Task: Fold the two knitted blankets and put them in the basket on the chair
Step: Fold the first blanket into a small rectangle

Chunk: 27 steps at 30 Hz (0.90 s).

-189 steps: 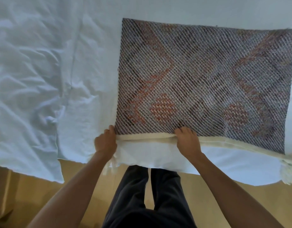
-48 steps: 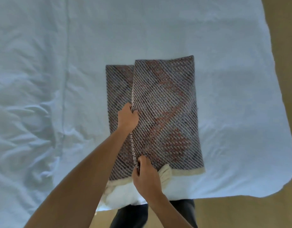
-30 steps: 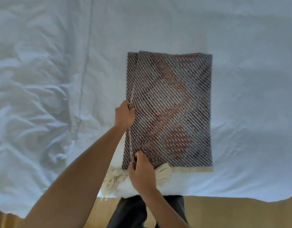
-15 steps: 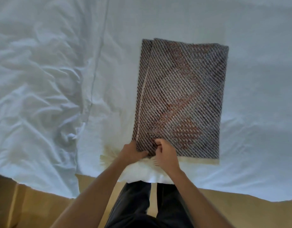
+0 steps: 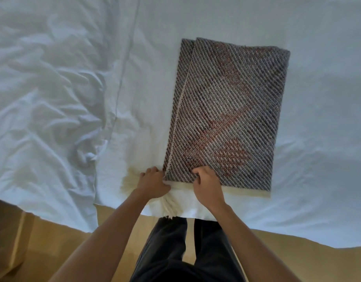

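Both curled, your left hand [image 5: 153, 183] and right hand [image 5: 208, 186] are pinching the near hem of the folded grey-and-rust knitted blanket [image 5: 226, 110] lying at the near edge of the white-sheeted bed [image 5: 53, 78].

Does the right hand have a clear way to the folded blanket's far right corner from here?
Probably yes. The right hand pinches the near edge of the folded blanket, and only flat knit lies between it and that corner; it would have to let go and stretch forward.
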Tool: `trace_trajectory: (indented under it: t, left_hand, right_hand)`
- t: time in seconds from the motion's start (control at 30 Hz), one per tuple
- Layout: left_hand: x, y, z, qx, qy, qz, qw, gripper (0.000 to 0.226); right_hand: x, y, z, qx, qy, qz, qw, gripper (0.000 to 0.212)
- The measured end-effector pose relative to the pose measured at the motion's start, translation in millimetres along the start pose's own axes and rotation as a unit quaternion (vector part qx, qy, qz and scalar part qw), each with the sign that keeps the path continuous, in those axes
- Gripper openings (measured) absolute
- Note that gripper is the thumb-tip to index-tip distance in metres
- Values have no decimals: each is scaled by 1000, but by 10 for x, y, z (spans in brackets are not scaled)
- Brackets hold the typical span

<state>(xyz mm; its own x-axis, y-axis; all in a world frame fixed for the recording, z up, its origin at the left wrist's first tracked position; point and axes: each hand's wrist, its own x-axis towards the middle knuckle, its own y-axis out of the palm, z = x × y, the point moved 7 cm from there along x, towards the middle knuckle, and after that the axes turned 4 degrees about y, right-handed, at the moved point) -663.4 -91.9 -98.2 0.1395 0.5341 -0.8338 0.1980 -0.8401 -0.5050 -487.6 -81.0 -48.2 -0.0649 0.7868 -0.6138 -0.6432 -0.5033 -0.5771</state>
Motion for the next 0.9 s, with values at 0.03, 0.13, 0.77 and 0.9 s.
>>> trace_trajectory:
  t: [0.03,0.13,0.77,0.9]
  left_hand:
    - [-22,76,8,-12,-6,19,1000,42]
    - [-114,295,84,-72,-42,64,994,35]
    - [497,-1077,-545,-287,-47,-145,946,46]
    - [731,-1404,-581,-300,-32,-207,931,40]
  right_hand:
    - [-2,4,-1,-4,-3,1,1000,33]
    - [-20,17,-36,-15,-5,12,1000,33]
    - [936,-727,559,-158,-121,-56,978,33]
    - [1548,-1007,995,-271,-177,-75,943,50]
